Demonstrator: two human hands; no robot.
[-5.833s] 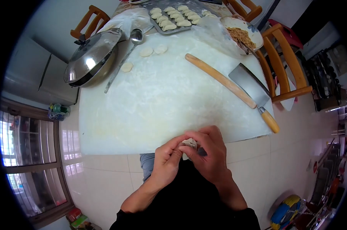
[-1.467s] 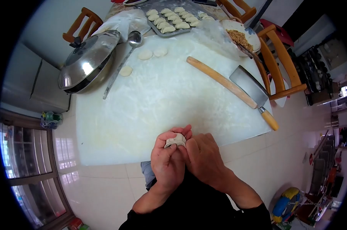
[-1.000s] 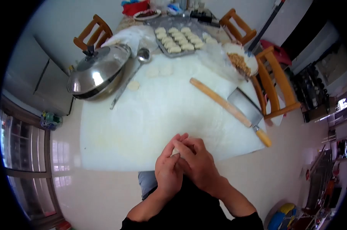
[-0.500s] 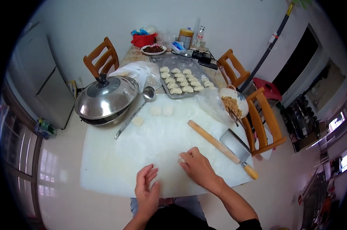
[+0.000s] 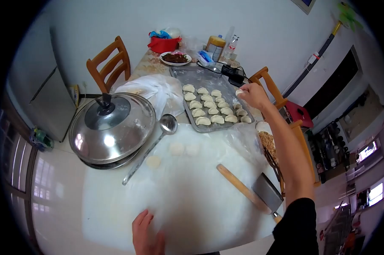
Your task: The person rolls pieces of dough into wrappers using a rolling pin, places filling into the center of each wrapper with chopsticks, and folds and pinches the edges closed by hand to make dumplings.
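My right hand (image 5: pixel 253 96) reaches out over the right side of a grey metal tray (image 5: pixel 192 75), its fingers pinching a small white dumpling (image 5: pixel 240 92). Rows of pleated dumplings (image 5: pixel 209 104) lie on that tray, just left of and below the hand. Low on the floured white board (image 5: pixel 111 212), my left hand (image 5: pixel 146 233) rests with fingers apart and nothing in it. Several round dough wrappers (image 5: pixel 177 148) lie flat on the board. To their right are a wooden rolling pin (image 5: pixel 240 185) and a cleaver (image 5: pixel 267 191), partly beyond my right forearm.
A lidded wok (image 5: pixel 113 127) and a metal ladle (image 5: pixel 168 124) occupy the left side. A bowl of filling (image 5: pixel 267 144) with chopsticks sits partly behind my right arm. White plastic bags (image 5: pixel 158 91), a plate of food (image 5: pixel 175 58) and a red basin (image 5: pixel 163 44) stand farther back. Wooden chairs (image 5: pixel 111 61) flank the table.
My right hand has gone from the front of the board up and forward to the tray, carrying the dumpling. My left hand has shifted a little down and left in view as the camera tilted.
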